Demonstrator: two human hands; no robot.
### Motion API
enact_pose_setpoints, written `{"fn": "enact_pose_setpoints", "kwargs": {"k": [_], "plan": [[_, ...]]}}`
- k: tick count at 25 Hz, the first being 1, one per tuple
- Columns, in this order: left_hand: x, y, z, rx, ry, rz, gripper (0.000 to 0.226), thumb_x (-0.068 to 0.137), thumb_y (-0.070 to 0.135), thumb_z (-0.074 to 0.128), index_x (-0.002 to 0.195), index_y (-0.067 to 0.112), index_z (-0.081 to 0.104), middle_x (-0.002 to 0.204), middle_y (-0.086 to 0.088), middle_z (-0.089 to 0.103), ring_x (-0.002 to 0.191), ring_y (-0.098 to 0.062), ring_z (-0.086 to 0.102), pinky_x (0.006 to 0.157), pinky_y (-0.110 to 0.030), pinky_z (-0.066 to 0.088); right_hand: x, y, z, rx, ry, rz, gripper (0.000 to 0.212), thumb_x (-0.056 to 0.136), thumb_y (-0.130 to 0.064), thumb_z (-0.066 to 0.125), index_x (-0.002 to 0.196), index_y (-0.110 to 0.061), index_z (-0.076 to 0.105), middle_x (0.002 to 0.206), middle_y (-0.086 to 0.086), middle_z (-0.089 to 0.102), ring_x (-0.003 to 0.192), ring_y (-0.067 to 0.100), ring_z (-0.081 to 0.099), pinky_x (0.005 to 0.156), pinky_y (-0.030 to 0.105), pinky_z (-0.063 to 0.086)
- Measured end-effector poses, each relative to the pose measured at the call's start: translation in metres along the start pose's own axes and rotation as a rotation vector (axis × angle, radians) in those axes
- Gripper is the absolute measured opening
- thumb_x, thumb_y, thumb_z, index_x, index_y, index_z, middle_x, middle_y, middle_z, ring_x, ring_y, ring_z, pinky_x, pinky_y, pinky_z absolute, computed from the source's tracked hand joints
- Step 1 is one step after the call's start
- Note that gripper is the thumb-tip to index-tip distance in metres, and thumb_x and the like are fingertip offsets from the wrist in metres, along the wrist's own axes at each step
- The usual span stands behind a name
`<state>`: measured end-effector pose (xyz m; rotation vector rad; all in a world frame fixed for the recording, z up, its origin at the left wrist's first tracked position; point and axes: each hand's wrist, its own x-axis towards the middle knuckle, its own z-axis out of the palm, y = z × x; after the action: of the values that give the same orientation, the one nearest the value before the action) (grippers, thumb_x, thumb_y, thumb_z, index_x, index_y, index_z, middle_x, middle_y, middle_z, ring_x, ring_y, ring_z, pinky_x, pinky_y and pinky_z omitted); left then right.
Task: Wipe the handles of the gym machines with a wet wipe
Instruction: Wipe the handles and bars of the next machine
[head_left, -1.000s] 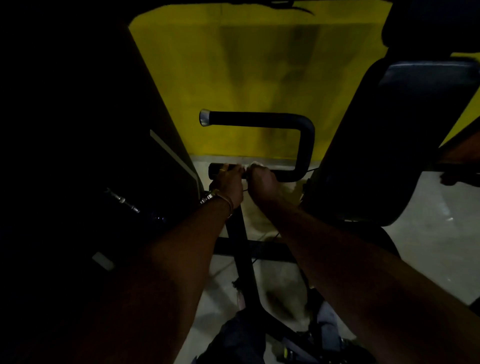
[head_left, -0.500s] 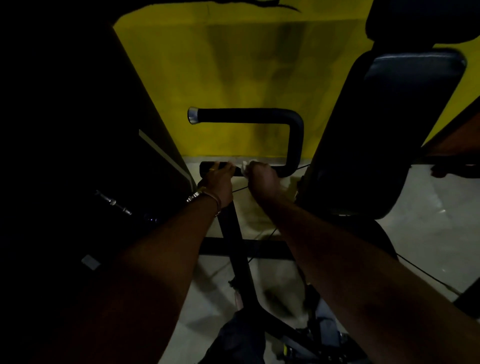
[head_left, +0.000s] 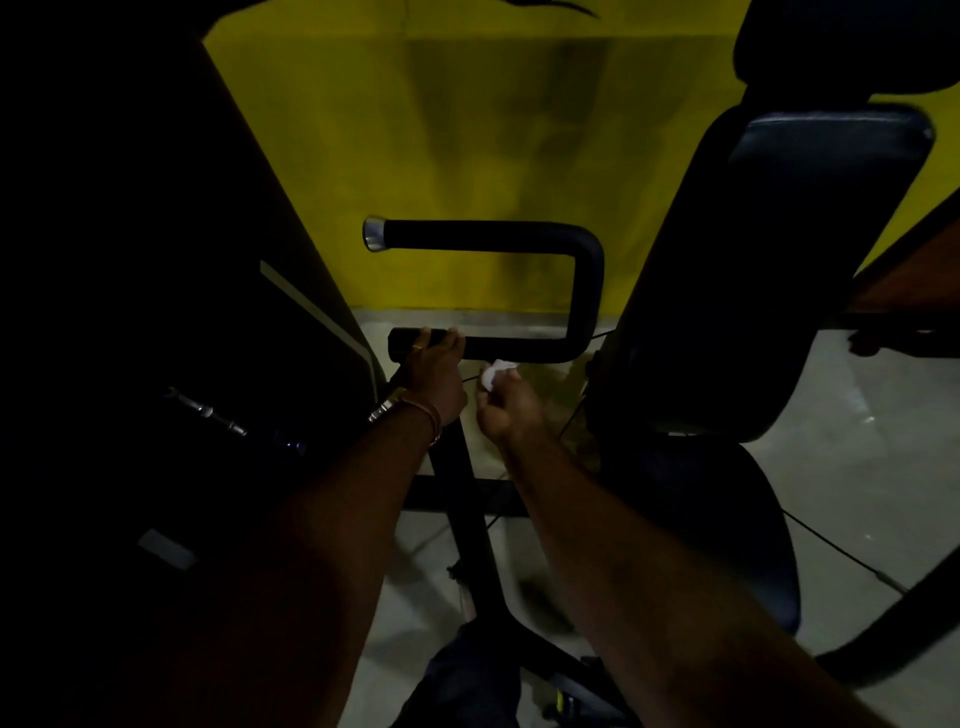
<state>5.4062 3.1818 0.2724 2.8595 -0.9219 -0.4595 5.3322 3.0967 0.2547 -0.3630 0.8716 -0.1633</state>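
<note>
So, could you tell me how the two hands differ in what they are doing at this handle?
The left hand grips the black handle at its lower bar; the right hand is off the bar, just below it. The right hand pinches a white wet wipe; the left hand holds no wipe. The left wrist wears a bracelet; the right is bare.

I'm in a dim gym, right in among the machines: a black U-shaped padded handle (head_left: 587, 291) with a chrome end cap ahead, a dark upholstered back pad (head_left: 810, 249) and seat (head_left: 727, 525) to my right, steel frame bars (head_left: 467, 519) over grey concrete floor (head_left: 857, 467), bright yellow wall (head_left: 467, 130) behind.
</note>
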Motion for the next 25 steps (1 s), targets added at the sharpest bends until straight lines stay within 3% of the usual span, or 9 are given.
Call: {"fn": "enact_pose_setpoints", "kwargs": {"k": [3, 8, 10, 12, 15, 18, 20, 22, 25], "plan": [[0.002, -0.006, 0.002, -0.026, 0.011, 0.009, 0.075, 0.09, 0.018, 0.062, 0.153, 0.012, 0.023, 0.161, -0.003, 0.019, 0.149, -0.034, 0.009, 0.12, -0.033, 0.009, 0.008, -0.001, 0.016, -0.011, 0.077, 0.001, 0.036, 0.099, 0.013, 0.02, 0.088, -0.008, 0.048, 0.09, 0.007, 0.05, 0.083, 0.017, 0.052, 0.077, 0.012, 0.043], [0.003, -0.005, 0.003, -0.06, 0.014, -0.001, 0.076, 0.089, 0.015, 0.063, 0.153, 0.015, 0.023, 0.161, 0.001, 0.019, 0.149, -0.033, 0.007, 0.121, -0.032, 0.009, 0.018, -0.033, -0.016, 0.352, 0.025, -0.015, 0.035, 0.096, 0.009, 0.027, 0.077, -0.016, 0.043, 0.073, 0.0, 0.037, 0.061, 0.009, 0.034, 0.054, 0.019, 0.029], [0.003, -0.004, 0.006, -0.072, 0.02, -0.011, 0.076, 0.088, 0.014, 0.063, 0.153, 0.015, 0.024, 0.161, 0.0, 0.02, 0.149, -0.033, 0.008, 0.121, -0.034, 0.011, 0.014, -0.021, -0.003, 0.181, 0.028, -0.013, 0.038, 0.084, 0.019, 0.023, 0.073, -0.014, 0.039, 0.074, 0.002, 0.037, 0.063, 0.01, 0.037, 0.064, 0.02, 0.035], [0.001, -0.005, 0.004, -0.079, 0.04, -0.013, 0.076, 0.087, 0.014, 0.064, 0.153, 0.016, 0.026, 0.16, 0.002, 0.023, 0.148, -0.032, 0.011, 0.121, -0.036, 0.014, 0.01, -0.023, 0.003, -0.022, 0.112, -0.026, 0.039, 0.09, 0.019, 0.02, 0.072, -0.007, 0.042, 0.078, 0.005, 0.045, 0.069, 0.013, 0.043, 0.074, 0.02, 0.039], [-0.001, -0.007, 0.001, -0.023, 0.095, -0.003, 0.078, 0.082, 0.019, 0.069, 0.151, 0.019, 0.032, 0.158, 0.003, 0.03, 0.146, -0.03, 0.019, 0.119, -0.043, 0.018, -0.006, -0.048, -0.027, -0.152, 0.231, -0.136, 0.031, 0.098, 0.005, 0.036, 0.077, -0.008, 0.054, 0.08, 0.003, 0.055, 0.069, 0.01, 0.052, 0.06, 0.016, 0.045], [0.003, 0.007, 0.0, 0.023, 0.126, 0.07, 0.079, 0.076, 0.02, 0.073, 0.148, 0.014, 0.038, 0.154, -0.004, 0.037, 0.144, -0.029, 0.025, 0.118, -0.042, 0.013, -0.023, -0.048, -0.044, -0.711, 0.345, -0.74, 0.019, 0.089, 0.0, 0.051, 0.082, -0.003, 0.068, 0.073, 0.002, 0.063, 0.063, 0.005, 0.059, 0.059, 0.015, 0.044], [0.011, 0.015, 0.004, -0.109, 0.092, 0.14, 0.078, 0.077, 0.009, 0.071, 0.147, 0.01, 0.038, 0.155, -0.009, 0.035, 0.146, -0.028, 0.024, 0.119, -0.04, 0.01, -0.013, -0.039, -0.032, -1.258, 0.241, -1.188, 0.02, 0.082, 0.001, 0.053, 0.089, -0.003, 0.071, 0.084, 0.008, 0.067, 0.074, 0.018, 0.064, 0.065, 0.018, 0.042], [0.013, 0.019, 0.009, -0.243, 0.149, 0.161, 0.067, 0.079, -0.001, 0.068, 0.142, 0.005, 0.046, 0.149, -0.013, 0.044, 0.142, -0.032, 0.032, 0.118, -0.041, 0.011, 0.002, -0.036, -0.019, -1.671, 0.017, -1.287, 0.029, 0.081, 0.006, 0.053, 0.105, 0.001, 0.068, 0.107, 0.018, 0.063, 0.082, 0.031, 0.064, 0.065, 0.028, 0.048], [0.011, 0.024, 0.014, -0.347, 0.294, 0.131, 0.049, 0.078, -0.011, 0.064, 0.127, -0.002, 0.06, 0.13, -0.022, 0.06, 0.129, -0.04, 0.048, 0.114, -0.048, 0.019, 0.003, -0.055, -0.028, -2.041, -0.159, -1.349, 0.028, 0.09, 0.001, 0.052, 0.116, -0.001, 0.061, 0.118, 0.016, 0.055, 0.072, 0.034, 0.062, 0.049, 0.029, 0.036]]}}
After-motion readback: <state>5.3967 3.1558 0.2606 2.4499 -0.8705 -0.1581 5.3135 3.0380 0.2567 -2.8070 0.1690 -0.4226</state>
